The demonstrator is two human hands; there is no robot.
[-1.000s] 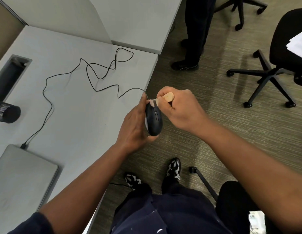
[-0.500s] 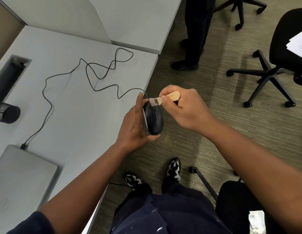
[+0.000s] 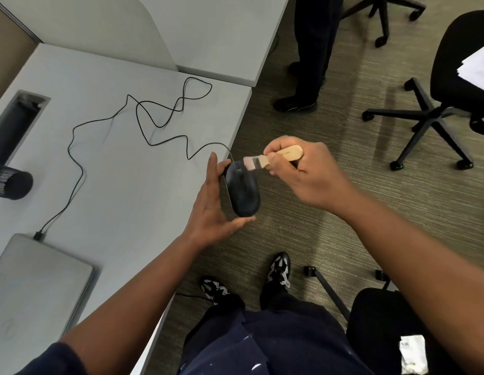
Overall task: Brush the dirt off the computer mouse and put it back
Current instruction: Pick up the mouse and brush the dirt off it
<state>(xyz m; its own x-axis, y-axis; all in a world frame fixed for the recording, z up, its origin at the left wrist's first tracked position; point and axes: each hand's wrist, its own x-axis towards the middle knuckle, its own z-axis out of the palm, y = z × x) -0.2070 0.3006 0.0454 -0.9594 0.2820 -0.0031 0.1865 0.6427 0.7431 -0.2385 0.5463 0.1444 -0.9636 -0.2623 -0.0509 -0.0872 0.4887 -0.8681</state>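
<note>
Our right hand (image 3: 303, 174) pinches a small brush (image 3: 273, 158) by its pale wooden handle, bristles w/ metal ferrule touching the front end of the computer mouse (image 3: 242, 190). Left hand (image 3: 213, 207) cradles the mouse from the side, fingers mostly straight along its edge, thumb under the rear; the mouse is held off the desk, just past the desk (image 3: 113, 171) edge, above carpet. Step in hand: brushing, front/button area. Next move likely calls for light strokes along the shell, then setting it back on the desk w/o snagging the cable (image 3: 138, 115). Mouse: smooth, matte black, rounded oval. Cable thin, black, looping across the flat grey desktop to a closed grey laptop (image 3: 38, 288). Floor is ribbed carpet.
</note>
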